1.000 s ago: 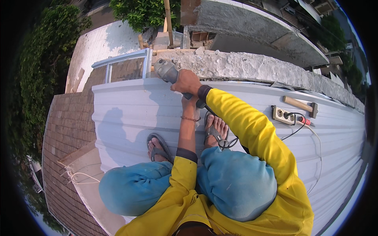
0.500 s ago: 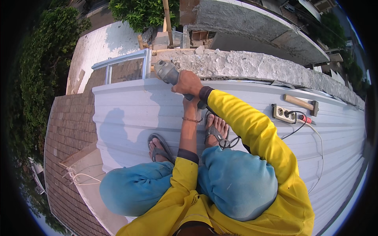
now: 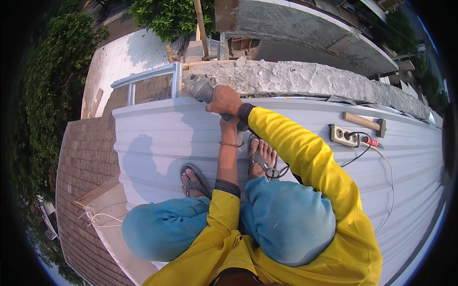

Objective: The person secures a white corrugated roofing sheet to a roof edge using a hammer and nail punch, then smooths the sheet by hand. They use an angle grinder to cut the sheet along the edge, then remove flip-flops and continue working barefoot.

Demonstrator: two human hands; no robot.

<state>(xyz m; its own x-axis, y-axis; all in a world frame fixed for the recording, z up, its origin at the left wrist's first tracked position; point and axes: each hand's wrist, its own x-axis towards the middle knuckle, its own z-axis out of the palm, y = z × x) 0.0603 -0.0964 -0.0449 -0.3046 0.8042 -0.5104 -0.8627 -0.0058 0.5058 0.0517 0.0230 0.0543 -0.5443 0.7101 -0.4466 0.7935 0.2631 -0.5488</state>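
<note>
My right hand [image 3: 225, 100] is closed around the body of a grey angle grinder [image 3: 199, 88], whose head points forward and left over the far edge of a white corrugated metal sheet [image 3: 143, 117]. My left hand [image 3: 228, 123] is below it, closed on the rear end of the grinder, partly hidden behind my right hand. A black cable runs down beside my right sandalled foot [image 3: 262, 157]; my left foot [image 3: 193, 183] is planted on the sheet.
A rough concrete wall top [image 3: 305, 78] runs past the sheet, beside a light metal frame [image 3: 176, 78]. At right lie a hammer [image 3: 361, 121], a power strip [image 3: 344, 136] with cables and a red-handled tool [image 3: 369, 141]. A tiled roof [image 3: 83, 171] slopes away at left, trees beyond.
</note>
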